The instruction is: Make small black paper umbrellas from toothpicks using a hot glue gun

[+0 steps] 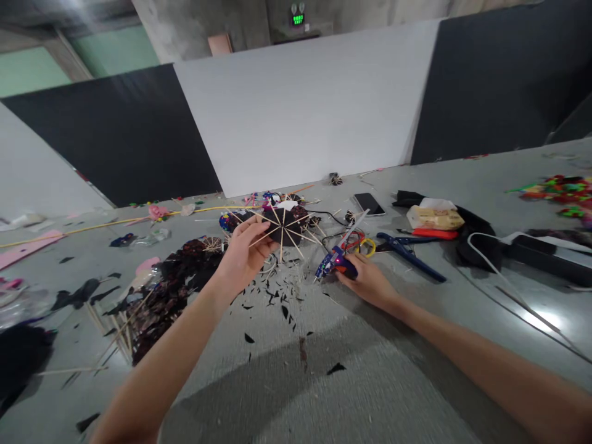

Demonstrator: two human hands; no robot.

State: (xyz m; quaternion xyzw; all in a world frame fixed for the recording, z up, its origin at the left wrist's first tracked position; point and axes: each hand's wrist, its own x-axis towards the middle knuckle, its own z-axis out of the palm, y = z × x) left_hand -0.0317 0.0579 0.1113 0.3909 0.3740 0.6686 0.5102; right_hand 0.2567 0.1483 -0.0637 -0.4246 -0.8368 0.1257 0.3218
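Note:
Held up in my left hand [247,250] is a black disc with thin wooden sticks [287,234] radiating from its centre like spokes. My fingers pinch its left side. My right hand [363,277] is wrapped round the handle of a blue glue gun [330,262], whose nozzle points down to the left near the table. A clear glue stick [355,227] pokes out of its back end. Small black scraps [284,311] lie on the table below the disc. Close to the glue gun are yellow-handled scissors [369,248] and dark blue pliers [411,256].
A heap of dark brown and black pieces [161,314] with wooden sticks spreads at the left. Behind lies a phone [369,204]. Tissue pack [435,217], red tool [435,234] and a long black object [546,256] are at the right. White and black panels [305,117] stand at the back.

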